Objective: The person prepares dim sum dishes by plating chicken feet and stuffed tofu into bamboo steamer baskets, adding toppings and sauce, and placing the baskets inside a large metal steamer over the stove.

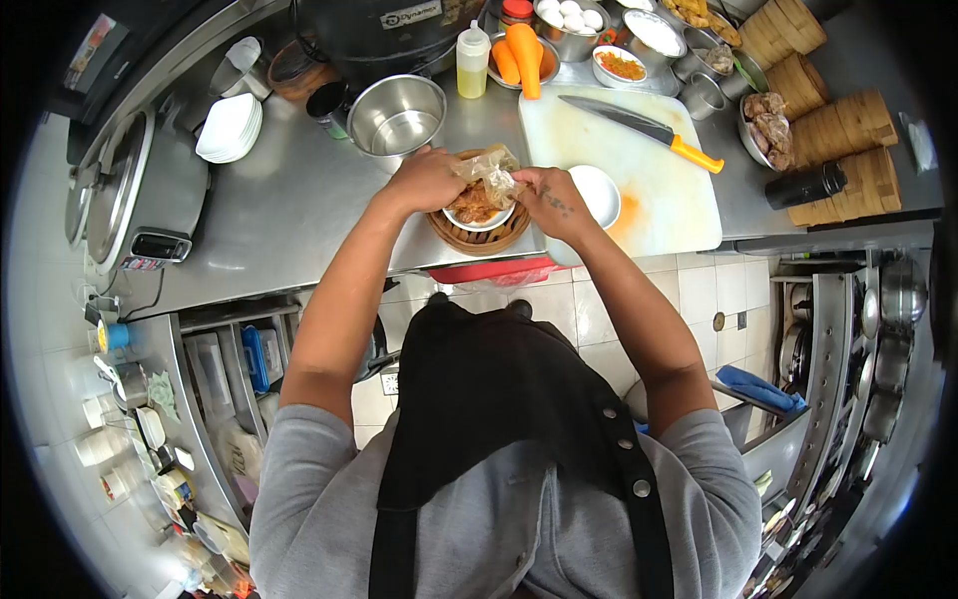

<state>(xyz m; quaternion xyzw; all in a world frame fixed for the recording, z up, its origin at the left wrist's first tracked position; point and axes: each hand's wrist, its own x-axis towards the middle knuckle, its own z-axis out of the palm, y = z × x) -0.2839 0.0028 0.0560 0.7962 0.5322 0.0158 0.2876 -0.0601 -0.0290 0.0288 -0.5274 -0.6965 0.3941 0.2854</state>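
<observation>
A white bowl [507, 212] of reddish-brown saucy food [476, 204] sits in a round bamboo steamer basket [482, 241] at the counter's front. Over the food is a crumpled clear plastic bag [494, 160]. My left hand [427, 182] is closed on the bag's left side, its fingertips partly hidden. On the right, my right hand [552, 203] pinches the bag's other side between thumb and fingers. Just beyond my left hand stands a steel bowl [397, 112]. A small white dish [597, 196] lies beside my right hand on the cutting board [679, 205].
An orange-handled knife [649, 128] lies across the board. Behind it are carrots [525, 57], an oil squeeze bottle [473, 62] and a bowl of eggs [570, 18]. Bamboo steamers [843, 125] stack at right; stacked white dishes [230, 128] and a large cooker [150, 190] stand left.
</observation>
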